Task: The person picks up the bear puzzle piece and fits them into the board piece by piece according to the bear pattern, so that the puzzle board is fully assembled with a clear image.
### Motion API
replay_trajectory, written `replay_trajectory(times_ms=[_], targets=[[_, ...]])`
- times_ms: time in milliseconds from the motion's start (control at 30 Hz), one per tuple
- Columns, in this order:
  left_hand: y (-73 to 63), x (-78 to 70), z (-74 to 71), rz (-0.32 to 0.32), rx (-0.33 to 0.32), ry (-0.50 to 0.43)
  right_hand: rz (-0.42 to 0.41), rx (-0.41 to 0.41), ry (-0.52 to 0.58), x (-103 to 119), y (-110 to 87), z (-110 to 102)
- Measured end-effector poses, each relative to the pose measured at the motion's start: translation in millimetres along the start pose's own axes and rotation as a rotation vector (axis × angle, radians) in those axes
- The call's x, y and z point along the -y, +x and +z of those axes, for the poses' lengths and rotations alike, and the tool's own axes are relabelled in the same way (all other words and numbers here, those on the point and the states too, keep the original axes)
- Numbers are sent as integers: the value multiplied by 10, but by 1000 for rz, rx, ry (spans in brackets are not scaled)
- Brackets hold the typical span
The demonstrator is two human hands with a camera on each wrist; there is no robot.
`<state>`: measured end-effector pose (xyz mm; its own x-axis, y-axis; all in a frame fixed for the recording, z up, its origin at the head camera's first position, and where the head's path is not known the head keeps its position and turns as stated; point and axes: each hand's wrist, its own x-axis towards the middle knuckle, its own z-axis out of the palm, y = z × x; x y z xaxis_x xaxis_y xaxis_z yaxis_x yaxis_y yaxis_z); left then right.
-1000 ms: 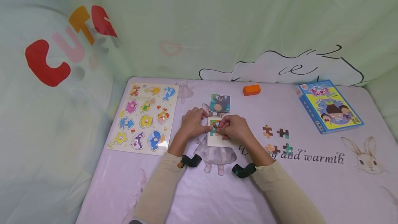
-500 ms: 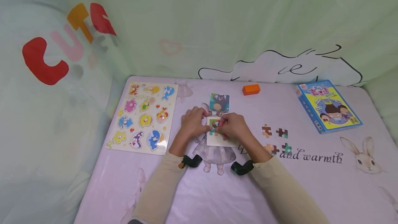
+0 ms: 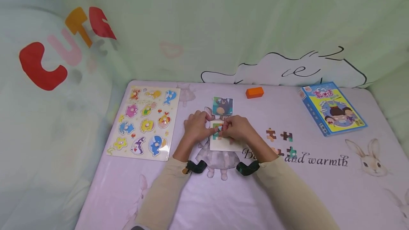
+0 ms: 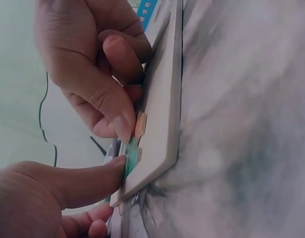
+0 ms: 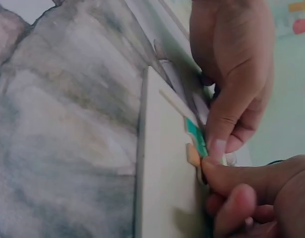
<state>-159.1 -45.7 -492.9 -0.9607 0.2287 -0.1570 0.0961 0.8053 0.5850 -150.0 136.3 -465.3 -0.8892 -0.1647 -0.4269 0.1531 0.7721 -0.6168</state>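
Observation:
A pale puzzle board lies in front of the person, with a few pieces at its upper left. My left hand holds the board's left side, its thumb on a green piece and its other fingers at the edge. My right hand pinches a small puzzle piece against the board; the fingertips cover most of it. Beside those fingertips an orange piece shows. The two thumbs almost meet over the pieces. Just beyond the board lies a square bear picture card.
Several loose puzzle pieces lie right of the right hand. An animal peg board is at the left. Further back are an orange block and, at the right, a blue and yellow box. A curtain hangs behind the table.
The head view has shifted slightly. Both hands stay at the same spot on the board, with only small movements of the right fingertips over the pieces.

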Motion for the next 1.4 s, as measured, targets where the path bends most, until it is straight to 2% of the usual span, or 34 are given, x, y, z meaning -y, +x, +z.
replay_trajectory(times_ms=[67,167,333,433,600,800,967,1100,1400], targets=[[-1,4,10,-5,-3,7,-35,22,24,-32,-17,-12],[-2,0,13,-5,-3,3,-32,19,36,-78,-34,-37],[-1,11,11,7,-3,-8,-38,-116,-70,-155,-60,-49],[3,30,8,10,0,-4,-62,-157,-106,-183,-47,-41],[14,53,9,23,4,1,-44,-157,-98,-197,-21,-35],[-1,62,-6,41,10,-9,-12,-163,-147,-160,-42,10],[9,87,-32,52,53,-10,19,-174,-159,-112,-66,40],[7,101,-54,61,81,-18,23,-152,-180,-93,-79,31],[12,119,-49,76,81,-3,31,-99,-215,-68,-67,-10]])
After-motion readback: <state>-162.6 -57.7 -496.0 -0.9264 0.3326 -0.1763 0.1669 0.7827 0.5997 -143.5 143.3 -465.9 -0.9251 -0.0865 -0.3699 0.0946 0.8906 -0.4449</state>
